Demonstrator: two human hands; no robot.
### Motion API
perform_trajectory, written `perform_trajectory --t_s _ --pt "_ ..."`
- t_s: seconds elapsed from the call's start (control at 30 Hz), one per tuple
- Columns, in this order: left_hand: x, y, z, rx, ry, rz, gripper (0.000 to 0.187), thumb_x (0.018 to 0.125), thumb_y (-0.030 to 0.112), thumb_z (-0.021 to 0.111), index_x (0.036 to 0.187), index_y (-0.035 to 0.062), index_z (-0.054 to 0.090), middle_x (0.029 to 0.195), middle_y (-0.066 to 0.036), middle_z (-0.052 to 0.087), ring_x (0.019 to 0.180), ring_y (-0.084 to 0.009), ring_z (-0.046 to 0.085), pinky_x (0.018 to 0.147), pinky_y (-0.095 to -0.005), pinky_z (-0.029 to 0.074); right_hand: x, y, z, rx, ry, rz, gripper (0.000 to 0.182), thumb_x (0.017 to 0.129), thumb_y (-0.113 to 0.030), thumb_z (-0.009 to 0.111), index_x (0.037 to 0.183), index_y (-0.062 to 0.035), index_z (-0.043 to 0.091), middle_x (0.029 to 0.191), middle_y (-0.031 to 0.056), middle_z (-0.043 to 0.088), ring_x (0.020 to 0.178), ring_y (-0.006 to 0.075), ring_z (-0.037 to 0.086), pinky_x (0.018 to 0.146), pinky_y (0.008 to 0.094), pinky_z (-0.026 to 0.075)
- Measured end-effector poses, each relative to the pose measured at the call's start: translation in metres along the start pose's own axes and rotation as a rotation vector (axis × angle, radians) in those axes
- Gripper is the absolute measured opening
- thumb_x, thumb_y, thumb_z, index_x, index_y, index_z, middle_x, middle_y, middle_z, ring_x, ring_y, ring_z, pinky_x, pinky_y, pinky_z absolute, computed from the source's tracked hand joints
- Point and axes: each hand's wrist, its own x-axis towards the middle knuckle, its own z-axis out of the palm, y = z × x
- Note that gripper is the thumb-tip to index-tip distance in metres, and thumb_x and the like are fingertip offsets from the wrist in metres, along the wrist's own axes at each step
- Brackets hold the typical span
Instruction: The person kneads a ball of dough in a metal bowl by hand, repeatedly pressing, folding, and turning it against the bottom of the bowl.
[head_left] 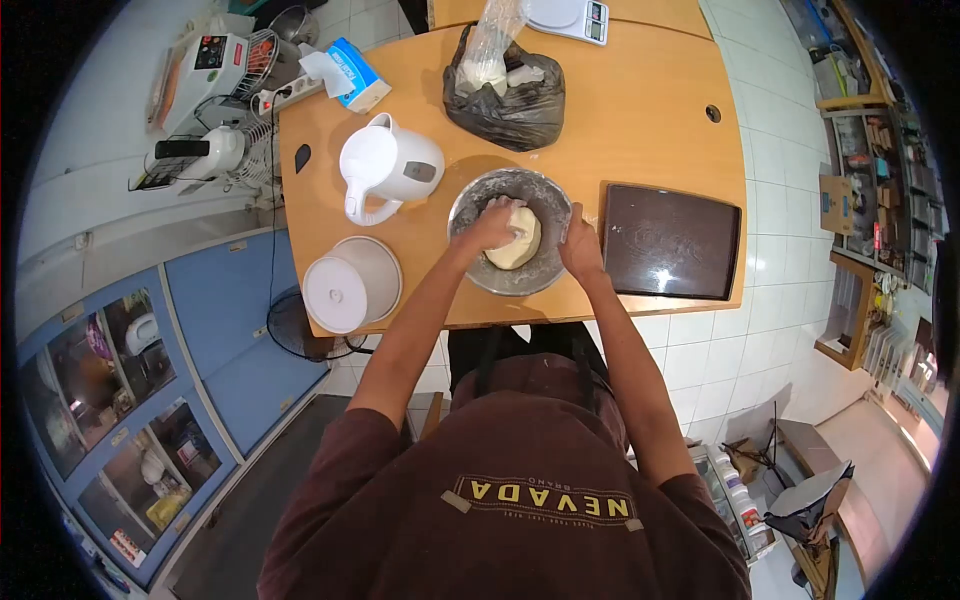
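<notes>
A: Dough, where?
B: In the metal bowl (552, 262); pale dough (517, 250), one lump, sits low inside.
A: Grip?
B: Left hand (489, 226) is in the bowl, bent fingers on the dough; can't tell if they close on it. Right hand (580, 247) touches the right side of the rim; can't tell how far that grip closes.
A: Edges?
B: Bowl's just inside the near edge of the bench (640, 110). Dark tray (670, 235) is to its right, hugging the bench's right edge; a narrow strip of wood shows between bowl and tray, right hand beside it.
A: Left side?
B: Tight. White kettle (390, 162) just beside the bowl, lidded white container (338, 290) at the near-left corner.
A: Other containers?
B: Black plastic bag (515, 122) just beyond the bowl, clear bag (503, 25) with white stuff standing in it. Tissue box (357, 78) far left, tissue sticking out. Tray has shiny streaks; kettle and lidded container contents hidden.
</notes>
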Motion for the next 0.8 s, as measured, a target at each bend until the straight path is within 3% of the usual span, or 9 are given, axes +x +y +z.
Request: perform_trajectory --t_s 0.1,0.2,0.3,0.4,0.5,0.63,0.73,0.8 --pt "-0.006 0.01 -0.01 0.199 -0.08 0.045 0.081 0.072 0.025 0.085 0.142 0.0062 0.05 0.129 -0.026 0.049 0.123 -0.0464 0.045 0.107 -0.0519 0.041 -0.005 -0.005 0.001 0.022 0.027 -0.013 0.047 0.08 0.004 0.063 0.118 -0.0016 0.035 0.091 0.0374 0.065 0.089 0.0552 0.065 0.077 0.0595 0.053" --pt "-0.024 0.033 -0.01 0.244 -0.048 -0.045 0.083 0.07 0.027 0.087 0.142 0.0066 0.051 0.131 -0.026 0.049 0.127 -0.0471 0.045 0.106 -0.0518 0.041 -0.009 -0.012 0.001 0.03 0.033 0.037 0.047 0.08 0.004 0.063 0.118 -0.0012 0.037 0.091 0.0367 0.065 0.09 0.055 0.065 0.078 0.059 0.053" --pt "-0.036 0.017 0.015 0.145 0.186 0.141 0.076 0.071 0.025 0.086 0.137 0.0068 0.053 0.128 -0.024 0.053 0.125 -0.0462 0.05 0.102 -0.0504 0.045 -0.008 -0.015 0.003 0.034 0.034 0.02 0.049 0.08 0.003 0.065 0.121 -0.0013 0.039 0.092 0.0357 0.066 0.09 0.0548 0.065 0.079 0.0585 0.054" --pt "-0.042 0.024 0.001 0.084 0.03 -0.035 0.068 0.073 0.022 0.084 0.132 0.0052 0.053 0.124 -0.022 0.057 0.122 -0.0421 0.055 0.101 -0.0482 0.047 -0.006 -0.012 0.003 0.009 -0.005 0.023 0.051 0.08 0.002 0.067 0.122 -0.0011 0.039 0.093 0.0347 0.067 0.091 0.0544 0.065 0.08 0.0579 0.054" --pt "-0.05 0.04 -0.019 0.109 0.086 -0.029 0.069 0.073 0.018 0.081 0.134 0.0065 0.051 0.122 -0.021 0.061 0.114 -0.0411 0.061 0.096 -0.0462 0.049 -0.003 -0.008 0.003 0.021 0.011 0.024 0.053 0.079 0.001 0.07 0.122 -0.0007 0.038 0.093 0.0344 0.067 0.09 0.0538 0.066 0.08 0.0575 0.054" --pt "-0.052 0.031 -0.021 -0.021 0.361 0.005 0.072 0.075 0.02 0.083 0.136 0.0031 0.049 0.124 -0.024 0.057 0.119 -0.0428 0.057 0.099 -0.0497 0.046 -0.001 -0.005 0.003 0.056 0.055 0.067 0.057 0.078 -0.001 0.073 0.123 -0.0003 0.037 0.092 0.0346 0.067 0.09 0.0531 0.066 0.079 0.0565 0.055" --pt "-0.056 0.035 -0.026 0.154 0.261 -0.051 0.079 0.075 0.019 0.083 0.14 -0.0012 0.044 0.134 -0.026 0.049 0.126 -0.046 0.051 0.104 -0.0514 0.044 0.006 -0.006 0.004 0.039 0.074 0.078 0.06 0.078 -0.001 0.074 0.123 -0.0004 0.036 0.091 0.0348 0.067 0.089 0.0529 0.066 0.079 0.056 0.055" --pt "-0.055 0.03 -0.016 0.213 0.304 -0.079 0.082 0.075 0.019 0.084 0.142 -0.003 0.042 0.139 -0.026 0.045 0.129 -0.0473 0.048 0.107 -0.0519 0.043 0.007 -0.008 0.002 0.039 0.09 0.032 0.06 0.078 -0.001 0.074 0.124 -0.0005 0.036 0.091 0.0348 0.067 0.088 0.0527 0.066 0.078 0.0558 0.056"
